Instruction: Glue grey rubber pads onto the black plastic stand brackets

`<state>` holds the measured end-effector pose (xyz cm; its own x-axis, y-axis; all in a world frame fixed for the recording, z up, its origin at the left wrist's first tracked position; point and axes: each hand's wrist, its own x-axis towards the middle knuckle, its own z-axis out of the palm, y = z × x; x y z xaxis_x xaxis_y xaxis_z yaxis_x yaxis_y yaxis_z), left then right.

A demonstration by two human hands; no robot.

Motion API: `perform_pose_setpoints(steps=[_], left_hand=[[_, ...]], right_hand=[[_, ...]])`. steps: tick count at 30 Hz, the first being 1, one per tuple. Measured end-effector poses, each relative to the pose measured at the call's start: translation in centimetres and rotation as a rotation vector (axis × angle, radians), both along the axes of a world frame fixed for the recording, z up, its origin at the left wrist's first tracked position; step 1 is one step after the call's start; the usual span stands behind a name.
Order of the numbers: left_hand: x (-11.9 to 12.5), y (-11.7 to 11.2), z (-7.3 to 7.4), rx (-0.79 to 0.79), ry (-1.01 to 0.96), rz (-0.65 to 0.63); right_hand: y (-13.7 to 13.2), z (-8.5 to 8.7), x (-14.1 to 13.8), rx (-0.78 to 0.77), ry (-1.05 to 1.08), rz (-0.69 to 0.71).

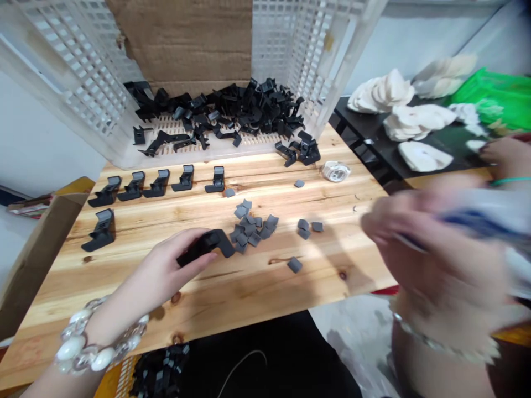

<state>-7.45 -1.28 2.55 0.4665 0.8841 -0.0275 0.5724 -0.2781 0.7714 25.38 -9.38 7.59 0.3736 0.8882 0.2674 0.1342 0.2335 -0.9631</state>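
Workbench seen from the worker's side. The left hand (172,260) has its fingers closed round a black bracket (207,246), which is held just above the wooden table (249,301), its angled end beside a loose heap of grey pads (249,229). Smaller groups of pads lie to the right of the heap. From the heap to the table's near edge, bare wood is broken only by knots and a single pad; a wider stretch runs right, below a wristwatch (336,171). Room is tighter at the back: five standing brackets (131,185) form a row before the front lip of a white perforated crate (174,157), with a sixth bracket (102,231) nearer the left edge. More black parts spill over the crate's right front corner.

The right hand (440,249), beyond the table's right edge, is smeared by motion; a white-and-blue object lies at its fingers, but whether they grip it cannot be told. Inside the crate, a tangle of black parts (257,108) overlaps too densely to separate. The frame cuts off the crate's top, a green basket (498,99) and another person's hand (504,152). The table edge partly hides a lower bin of black pieces (160,370).
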Motion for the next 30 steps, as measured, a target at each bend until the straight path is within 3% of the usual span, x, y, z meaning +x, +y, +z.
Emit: perform_pose_setpoints(steps=[4,6,8,11,13,15,18,24,30], left_hand=[[2.0,0.0,-0.5,-0.176,-0.130,-0.061],[2.8,0.0,-0.7,-0.259,-0.123,-0.098],[3.4,0.0,-0.6,-0.307,-0.121,-0.108],[4.4,0.3,-0.1,-0.390,-0.207,-0.074],[5.1,0.6,0.1,-0.462,-0.307,-0.024],[5.8,0.7,0.0,-0.536,-0.420,0.026],[6.3,0.4,-0.7,-0.638,-0.619,0.082],[6.2,-0.3,-1.1,-0.839,-0.924,0.214],[6.0,0.0,-1.3,-0.875,-0.935,0.284]], right_hand=[[3.2,-6.1,2.5,-0.412,-0.098,0.001],[3.8,-8.8,3.6,-0.474,-0.176,-0.025],[3.8,-10.1,4.2,-0.511,-0.287,-0.002],[3.9,-9.1,3.8,-0.526,-0.300,0.013],[4.3,-7.3,2.7,-0.503,-0.126,0.059],[4.9,-5.6,1.0,-0.483,0.133,0.188],[6.1,-4.2,-2.2,-0.437,0.323,0.432],[8.5,-5.2,-7.0,-0.402,0.383,0.682],[9.5,-7.5,-7.8,-0.335,0.371,0.715]])
